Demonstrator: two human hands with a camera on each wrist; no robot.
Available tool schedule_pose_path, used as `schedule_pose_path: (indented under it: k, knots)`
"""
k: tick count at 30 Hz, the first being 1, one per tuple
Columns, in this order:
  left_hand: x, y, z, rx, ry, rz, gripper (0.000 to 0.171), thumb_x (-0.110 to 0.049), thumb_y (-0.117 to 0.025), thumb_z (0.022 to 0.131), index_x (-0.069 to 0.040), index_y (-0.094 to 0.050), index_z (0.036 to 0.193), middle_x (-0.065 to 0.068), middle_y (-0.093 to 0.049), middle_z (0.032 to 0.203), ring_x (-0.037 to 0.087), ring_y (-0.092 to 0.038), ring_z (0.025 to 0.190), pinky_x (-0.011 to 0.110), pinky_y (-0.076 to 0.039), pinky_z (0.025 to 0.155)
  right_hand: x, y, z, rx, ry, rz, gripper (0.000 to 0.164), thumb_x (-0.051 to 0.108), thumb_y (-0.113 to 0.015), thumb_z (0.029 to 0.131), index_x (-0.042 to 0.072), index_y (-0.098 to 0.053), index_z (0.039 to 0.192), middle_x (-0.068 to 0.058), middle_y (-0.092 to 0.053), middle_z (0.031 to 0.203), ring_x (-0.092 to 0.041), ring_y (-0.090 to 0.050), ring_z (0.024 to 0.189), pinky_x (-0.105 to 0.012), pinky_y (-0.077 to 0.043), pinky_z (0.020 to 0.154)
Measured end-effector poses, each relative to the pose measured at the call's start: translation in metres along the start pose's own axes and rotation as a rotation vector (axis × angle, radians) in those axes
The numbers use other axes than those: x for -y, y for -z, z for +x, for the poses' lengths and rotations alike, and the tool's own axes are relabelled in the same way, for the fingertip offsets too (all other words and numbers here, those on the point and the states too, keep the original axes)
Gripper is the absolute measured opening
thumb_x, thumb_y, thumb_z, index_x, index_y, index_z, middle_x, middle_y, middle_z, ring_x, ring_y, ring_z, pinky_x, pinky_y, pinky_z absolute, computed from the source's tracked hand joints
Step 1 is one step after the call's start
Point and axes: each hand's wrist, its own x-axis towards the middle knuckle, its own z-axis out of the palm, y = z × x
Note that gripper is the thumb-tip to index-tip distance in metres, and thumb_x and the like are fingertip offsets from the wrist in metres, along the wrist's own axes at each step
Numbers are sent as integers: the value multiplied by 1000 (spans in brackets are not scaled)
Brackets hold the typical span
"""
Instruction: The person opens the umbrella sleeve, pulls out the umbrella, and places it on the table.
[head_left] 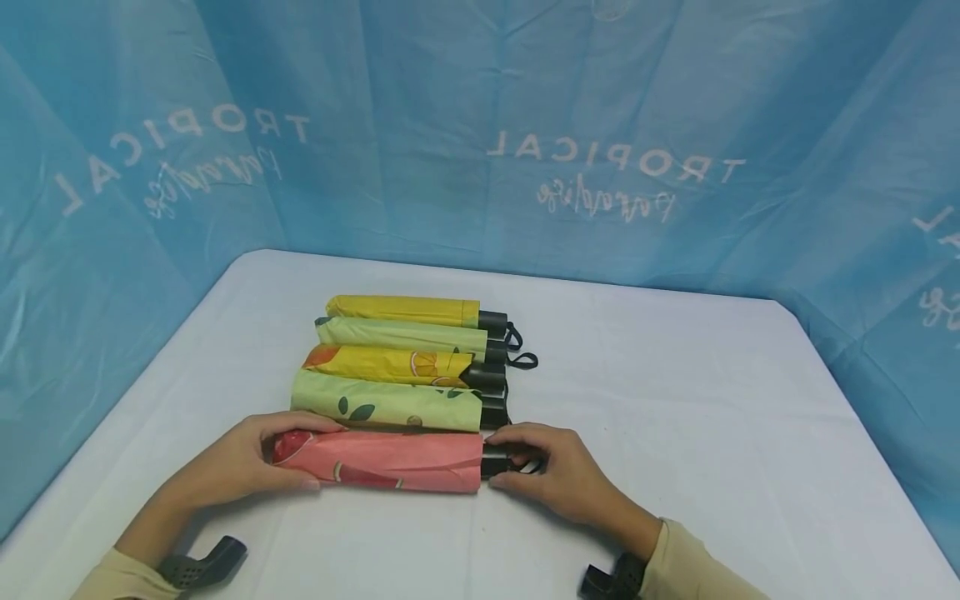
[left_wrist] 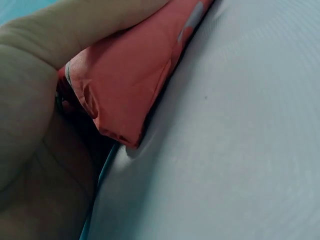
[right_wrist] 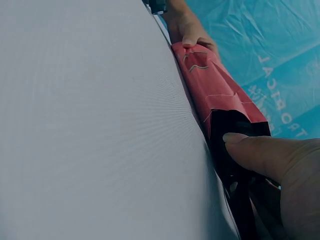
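A folded pink umbrella [head_left: 405, 460] with a watermelon print lies across the white table, nearest the person. My left hand [head_left: 258, 458] grips its cloth end, thumb along the near side and fingers on the far side. At the other end my right hand [head_left: 551, 471] pinches the black handle [head_left: 493, 460] between thumb and fingers. The right wrist view shows that thumb pressed on the black handle [right_wrist: 225, 145]. In the left wrist view the pink cloth [left_wrist: 125, 80] sits under my left thumb.
Behind the pink umbrella several folded umbrellas lie side by side: light green with leaves [head_left: 390, 402], yellow with orange slices [head_left: 390, 364], pale green [head_left: 405, 335] and plain yellow [head_left: 405, 310]. Their black handles point right. A blue printed curtain [head_left: 450, 208] surrounds the white table [head_left: 675, 400].
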Motion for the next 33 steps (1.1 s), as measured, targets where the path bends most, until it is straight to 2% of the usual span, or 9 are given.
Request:
schedule_pose_path:
  k: [8,19,25,33]
  knots:
    - [-1,0,-2,-22,39,16,58,-26,-91,79,-30,-67,132,-7,-67,128,12,-61,113,26,-52,90,-1,3,-2,-7,-6,-70,41,27,-88,83,31,-73,120,14,-69,119,-9,-67,88,-27,-58,77]
    - [0,-2,-2,-32,35,55,60,-31,-92,77,-34,-67,132,-10,-66,130,11,-59,117,25,-51,92,-7,14,-11,-8,-15,-90,41,33,-87,83,30,-73,122,17,-68,121,-9,-67,90,-27,-57,77]
    - [1,-4,-1,-32,46,41,60,-30,-92,77,-33,-67,132,-10,-65,131,10,-58,118,25,-50,93,-8,21,-16,-3,-21,-107,41,35,-86,84,31,-73,122,17,-68,120,-9,-67,90,-27,-57,77]
    - [-2,-2,-2,-39,41,76,60,-33,-92,76,-33,-67,132,-11,-66,131,8,-57,122,22,-47,96,-10,29,-29,-37,-34,-114,41,34,-87,83,33,-72,121,16,-69,120,-10,-67,89,-27,-55,75]
